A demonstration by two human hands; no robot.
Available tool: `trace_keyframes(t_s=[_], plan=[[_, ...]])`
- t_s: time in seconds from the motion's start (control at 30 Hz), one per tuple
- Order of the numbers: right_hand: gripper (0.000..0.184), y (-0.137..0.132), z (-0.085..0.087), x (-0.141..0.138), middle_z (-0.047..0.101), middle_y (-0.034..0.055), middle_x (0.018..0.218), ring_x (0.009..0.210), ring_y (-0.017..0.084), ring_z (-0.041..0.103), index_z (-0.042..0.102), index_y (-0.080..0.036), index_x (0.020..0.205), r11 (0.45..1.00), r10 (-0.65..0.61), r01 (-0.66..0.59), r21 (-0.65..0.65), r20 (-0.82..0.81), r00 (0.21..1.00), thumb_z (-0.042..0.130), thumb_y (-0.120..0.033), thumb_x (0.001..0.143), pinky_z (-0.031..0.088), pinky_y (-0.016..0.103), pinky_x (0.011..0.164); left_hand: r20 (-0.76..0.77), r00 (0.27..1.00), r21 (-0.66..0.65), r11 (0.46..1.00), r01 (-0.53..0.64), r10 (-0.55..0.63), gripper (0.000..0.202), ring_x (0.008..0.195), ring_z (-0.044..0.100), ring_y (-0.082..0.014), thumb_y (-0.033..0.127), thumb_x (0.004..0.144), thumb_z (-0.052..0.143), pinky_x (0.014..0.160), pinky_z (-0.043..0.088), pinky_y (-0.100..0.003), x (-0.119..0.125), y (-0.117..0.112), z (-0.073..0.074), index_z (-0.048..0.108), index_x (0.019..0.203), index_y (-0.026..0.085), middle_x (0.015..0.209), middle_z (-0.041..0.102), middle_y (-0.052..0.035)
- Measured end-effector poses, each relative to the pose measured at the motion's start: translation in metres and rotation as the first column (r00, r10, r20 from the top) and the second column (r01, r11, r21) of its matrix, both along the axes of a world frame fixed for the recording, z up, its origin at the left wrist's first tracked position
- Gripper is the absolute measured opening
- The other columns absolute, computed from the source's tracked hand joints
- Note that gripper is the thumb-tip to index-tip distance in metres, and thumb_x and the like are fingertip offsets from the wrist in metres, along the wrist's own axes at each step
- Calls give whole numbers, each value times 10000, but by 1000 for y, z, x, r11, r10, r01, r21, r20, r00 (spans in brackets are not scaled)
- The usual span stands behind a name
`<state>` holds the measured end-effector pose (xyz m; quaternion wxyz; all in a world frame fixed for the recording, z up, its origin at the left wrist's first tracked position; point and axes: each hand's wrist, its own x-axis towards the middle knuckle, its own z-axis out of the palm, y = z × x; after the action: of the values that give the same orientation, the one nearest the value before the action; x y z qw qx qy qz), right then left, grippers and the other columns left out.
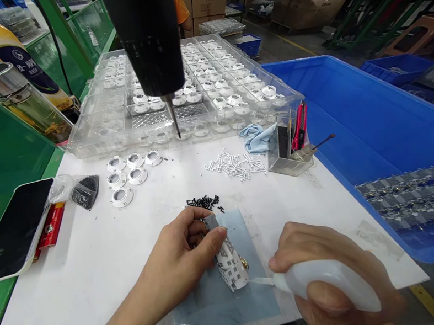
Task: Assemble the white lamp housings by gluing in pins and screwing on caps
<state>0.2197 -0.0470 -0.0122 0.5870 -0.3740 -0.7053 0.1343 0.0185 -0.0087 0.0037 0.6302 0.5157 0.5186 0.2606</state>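
My left hand (181,258) holds a small white cylinder-shaped part (230,264) wrapped with a strip of square chips, steadying it on a grey-blue mat (220,302). My right hand (328,271) grips a white squeeze bottle (326,283). The bottle's thin nozzle (263,281) points left and touches the lower end of the part. A small pile of black screws (206,202) lies just beyond my left hand.
A black electric screwdriver (148,34) hangs over the white table (94,274). Behind it stands a clear tray (187,89) of white round caps; several loose caps (129,175), white pins (236,164), a phone (8,230) and a tool holder (291,143) lie around. A blue bin (381,117) is at right.
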Motion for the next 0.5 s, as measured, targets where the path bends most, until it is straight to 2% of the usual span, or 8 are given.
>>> trace_keyframes(t_s=[0.07,0.23,0.4,0.5], plan=[[229,-1,0,3,587,46,639,503,194,519,659,-181,870,1000,4,-4,-2,-16,1000,512,-313,986,371,373,491,-11,1000,3,1000,0,0,263,669,554,-132,494,966,642,620,423,-276,0,0,-1,593,1090,267,712,512,76],[270,-3,4,10,619,58,671,505,187,519,694,-187,926,990,73,-78,-114,-41,996,491,-352,995,386,367,500,-21,1000,9,1000,16,-16,236,671,569,-137,466,979,630,639,435,-281,-2,0,0,589,1084,258,701,515,75],[217,-2,0,4,614,51,683,505,182,513,665,-195,895,999,-20,18,-26,-71,997,487,-284,980,388,367,517,1,1000,-8,1000,10,-10,236,658,573,-128,476,978,627,636,449,-270,-2,0,0,592,1068,260,709,529,76],[193,-2,-1,5,588,43,691,521,181,509,607,-198,922,999,-12,14,-29,49,999,451,-282,998,379,368,526,-4,1000,-4,1000,13,-13,231,654,570,-122,473,980,626,639,450,-265,-1,0,-1,594,1061,258,715,542,74]])
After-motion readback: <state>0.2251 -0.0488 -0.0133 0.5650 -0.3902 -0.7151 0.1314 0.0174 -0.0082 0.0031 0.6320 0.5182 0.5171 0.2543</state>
